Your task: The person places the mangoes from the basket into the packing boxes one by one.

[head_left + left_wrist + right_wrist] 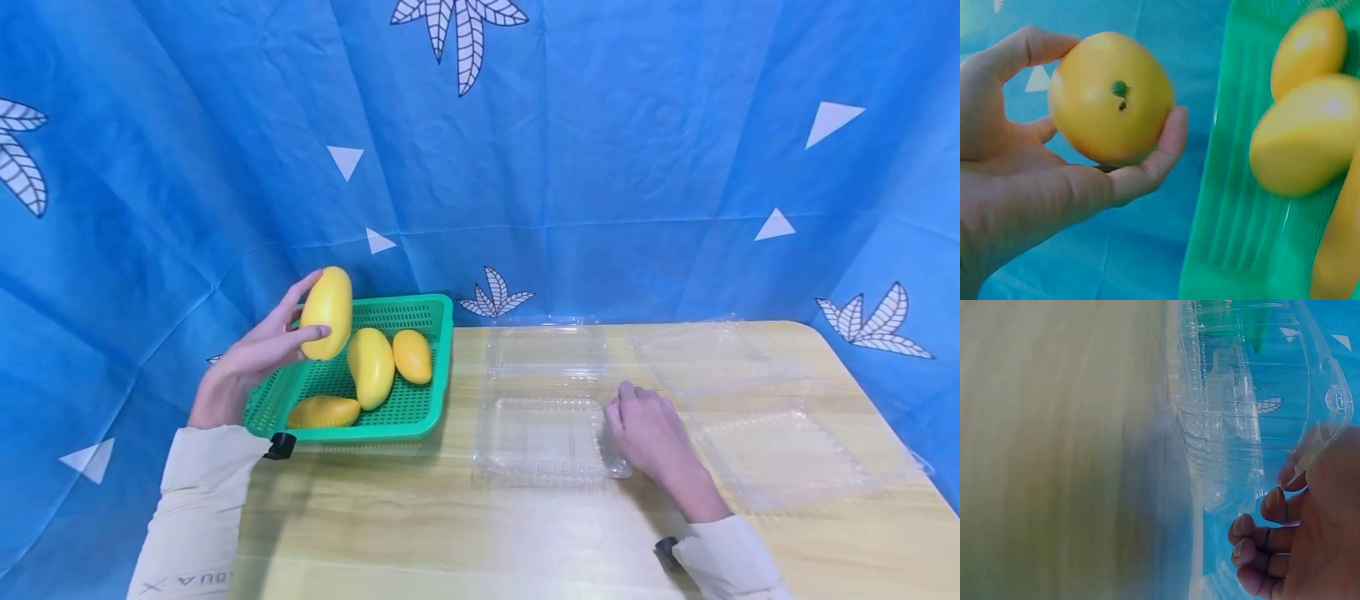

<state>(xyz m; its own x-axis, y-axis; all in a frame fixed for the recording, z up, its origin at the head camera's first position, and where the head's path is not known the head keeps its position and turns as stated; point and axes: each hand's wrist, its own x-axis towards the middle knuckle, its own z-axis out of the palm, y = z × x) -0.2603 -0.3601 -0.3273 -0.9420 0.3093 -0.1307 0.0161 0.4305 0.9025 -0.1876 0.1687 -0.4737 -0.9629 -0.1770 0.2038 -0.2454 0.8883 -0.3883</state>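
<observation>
My left hand grips a yellow mango, thumb on one side and fingers on the other, raised over the left part of a green plastic basket. The mango's green stem end faces the left wrist camera. Three more mangoes lie in the basket: a large yellow one, a smaller orange one and another one along the front side. At the right edge of an open clear plastic container, my right hand pinches the rim with curled fingers.
The container's lid is folded back toward the curtain. Another open clear container lies to the right on the wooden table, its lid behind it. A blue patterned curtain stands along the table's back and sides.
</observation>
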